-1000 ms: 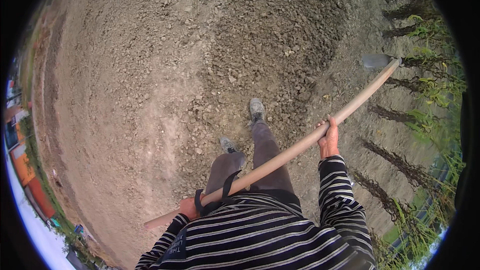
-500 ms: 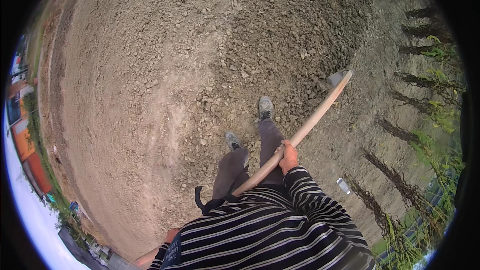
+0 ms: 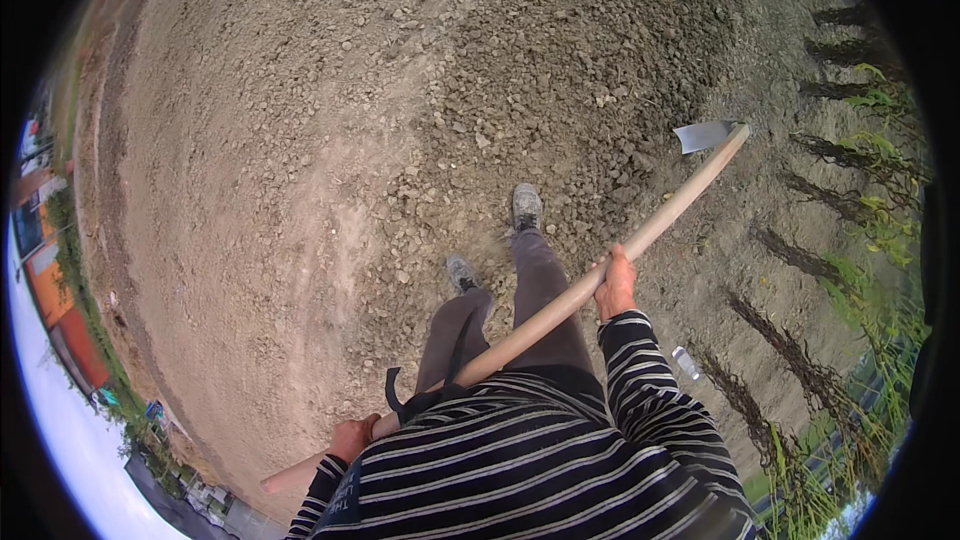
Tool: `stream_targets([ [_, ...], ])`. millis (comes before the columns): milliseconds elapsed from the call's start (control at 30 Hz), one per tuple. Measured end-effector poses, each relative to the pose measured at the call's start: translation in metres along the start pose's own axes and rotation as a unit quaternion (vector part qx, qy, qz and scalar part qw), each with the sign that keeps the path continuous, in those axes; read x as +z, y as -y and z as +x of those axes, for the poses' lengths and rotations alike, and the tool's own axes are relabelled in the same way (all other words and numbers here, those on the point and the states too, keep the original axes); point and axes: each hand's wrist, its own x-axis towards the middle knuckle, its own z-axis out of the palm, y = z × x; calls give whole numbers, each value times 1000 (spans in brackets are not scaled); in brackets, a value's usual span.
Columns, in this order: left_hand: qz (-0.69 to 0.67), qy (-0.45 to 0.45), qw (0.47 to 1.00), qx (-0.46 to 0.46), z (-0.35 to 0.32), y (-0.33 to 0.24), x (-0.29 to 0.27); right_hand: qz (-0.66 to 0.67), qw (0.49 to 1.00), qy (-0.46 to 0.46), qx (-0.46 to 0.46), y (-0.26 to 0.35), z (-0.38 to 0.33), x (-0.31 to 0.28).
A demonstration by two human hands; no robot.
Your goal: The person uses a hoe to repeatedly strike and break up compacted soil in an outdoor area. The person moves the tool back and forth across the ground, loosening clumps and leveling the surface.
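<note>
A hoe with a long pale wooden handle (image 3: 545, 318) slants across my waist from lower left to upper right. Its metal blade (image 3: 703, 136) is fully visible at the far end, over the border between crumbly dark soil and smoother ground. My right hand (image 3: 616, 283) is wrapped round the handle about midway along, beside my thigh. Close to the butt end, my left hand (image 3: 354, 437) grips the same handle next to my hip. The striped sleeve and shirt cover part of the handle near my body.
My two dusty shoes (image 3: 527, 207) stand on cloddy soil (image 3: 560, 70). Along the right runs a row of dark, withered plants (image 3: 790, 340) with green leaves (image 3: 880, 320) behind. A clear plastic bottle (image 3: 687, 363) lies on the ground near them. Orange buildings (image 3: 60, 310) stand far left.
The hoe's blade has risen out of the soil and moved up and to the right. My right hand moved rightward and forward with the handle; my left hand came further into view.
</note>
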Motion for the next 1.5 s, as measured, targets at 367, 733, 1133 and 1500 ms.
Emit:
stream_targets([
  [367, -100, -16, 994, -39, -38, 55, 62, -24, 996, 45, 71, -64, -33, -11],
  [733, -99, 59, 989, -96, -37, 114, 171, -19, 994, 108, 10, -85, -32, 24],
  [1133, -182, -49, 981, -34, -104, 142, 81, -38, 992, 94, 75, -149, -118, -2],
  [1500, -128, 12, 990, -65, -46, 158, 217, -31, 992, 118, -10, -101, -69, 6],
])
